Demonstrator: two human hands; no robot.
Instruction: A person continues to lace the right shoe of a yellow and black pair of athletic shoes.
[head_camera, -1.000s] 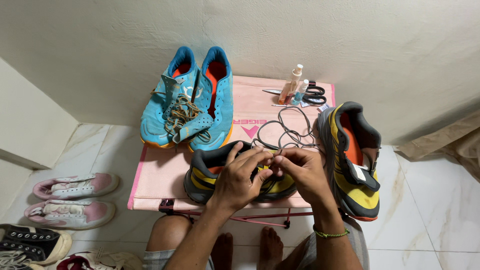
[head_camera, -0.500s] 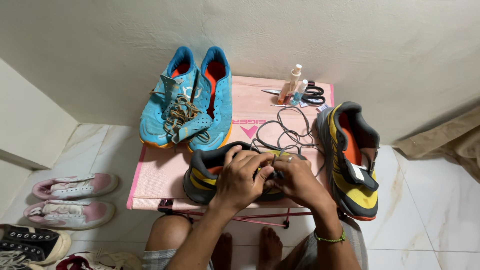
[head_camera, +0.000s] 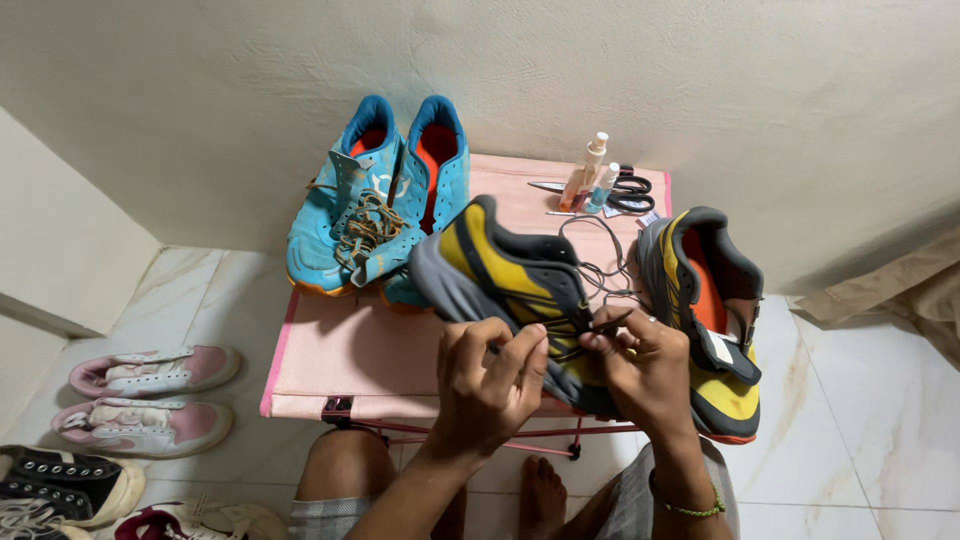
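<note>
Hands grip a yellow and grey shoe (head_camera: 510, 285) that is now lifted and tilted heel-up above the pink table (head_camera: 340, 350), where 0.5 s ago it lay flat on the table's front edge. The left hand (head_camera: 488, 385) is closed on the shoe's near side, fingers curled over the lacing area. The right hand (head_camera: 640, 365) pinches the dark lace (head_camera: 600, 270) at the eyelets, fingertips shut on it; the lace loops back onto the table. The matching second shoe (head_camera: 705, 320) stays on the table's right side, and the 2 blue shoes (head_camera: 385, 200), bottles (head_camera: 590, 175) and scissors (head_camera: 625, 192) have not moved.
</note>
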